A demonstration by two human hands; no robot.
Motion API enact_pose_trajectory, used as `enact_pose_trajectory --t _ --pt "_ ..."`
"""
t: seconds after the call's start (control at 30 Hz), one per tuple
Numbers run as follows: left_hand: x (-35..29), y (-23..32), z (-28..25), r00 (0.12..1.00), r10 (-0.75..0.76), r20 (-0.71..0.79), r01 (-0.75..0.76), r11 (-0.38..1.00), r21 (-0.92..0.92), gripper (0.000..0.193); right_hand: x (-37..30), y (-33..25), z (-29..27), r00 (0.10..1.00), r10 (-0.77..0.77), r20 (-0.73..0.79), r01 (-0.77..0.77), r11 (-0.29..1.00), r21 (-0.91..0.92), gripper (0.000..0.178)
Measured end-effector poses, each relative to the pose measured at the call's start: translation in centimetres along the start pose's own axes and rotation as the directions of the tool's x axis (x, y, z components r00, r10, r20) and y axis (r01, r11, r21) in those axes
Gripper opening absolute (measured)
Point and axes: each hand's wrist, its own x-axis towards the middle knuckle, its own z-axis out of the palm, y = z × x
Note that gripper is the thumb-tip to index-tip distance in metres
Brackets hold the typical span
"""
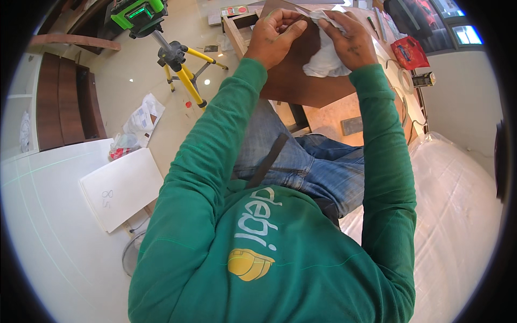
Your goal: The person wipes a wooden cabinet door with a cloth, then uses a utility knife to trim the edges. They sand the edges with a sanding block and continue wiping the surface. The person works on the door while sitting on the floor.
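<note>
Both my arms, in green sleeves, reach forward over a dark brown panel (293, 81) in front of me. My right hand (353, 40) is closed on a white cloth (326, 59), which hangs down over the panel's face. To its left, my left hand (276, 37) is held above the panel with fingers curled and thumb and forefinger pinched together. Whatever sits in that pinch, if anything, is too small to make out. Under the panel shows part of a wooden frame (236, 37).
A green laser level (141, 16) stands on a yellow tripod (188, 81) at the left. A red packet (409, 53) and a tape roll (405, 81) lie at the right. Plastic sheeting (447, 215) covers something on my right. A white board (121, 188) lies on my left.
</note>
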Motion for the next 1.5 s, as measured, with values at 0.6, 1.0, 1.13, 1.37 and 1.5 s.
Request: enact_pose_trajectory --t 0.6,1.0,1.13,1.37,1.5 --pt "-1.5 1.9 -0.7 0.997 -0.070 -0.019 0.070 0.997 0.024 0.032 1.4 -3.8 2.2 0.960 -0.238 -0.151 0.234 0.971 -0.042 0.026" --pt "-2.1 2.3 -0.7 0.999 0.001 -0.046 -0.002 1.000 -0.004 0.024 -0.2 -5.6 2.9 0.978 -0.065 -0.200 0.056 0.997 -0.050 0.022" --pt "-2.0 2.5 0.4 0.999 -0.041 -0.011 0.040 0.998 -0.039 0.021 -1.6 -4.9 1.3 0.986 0.019 -0.164 -0.026 0.999 -0.046 0.024" --pt "-2.2 0.9 -0.4 1.000 -0.005 -0.016 0.005 1.000 -0.027 0.019 -0.3 -6.8 2.4 0.986 0.068 -0.152 -0.081 0.994 -0.080 0.031" --pt "-3.0 2.1 -0.2 1.000 -0.009 -0.005 0.009 0.996 0.089 0.020 -3.3 -4.1 2.7 0.966 0.182 -0.186 -0.197 0.978 -0.068 0.033"
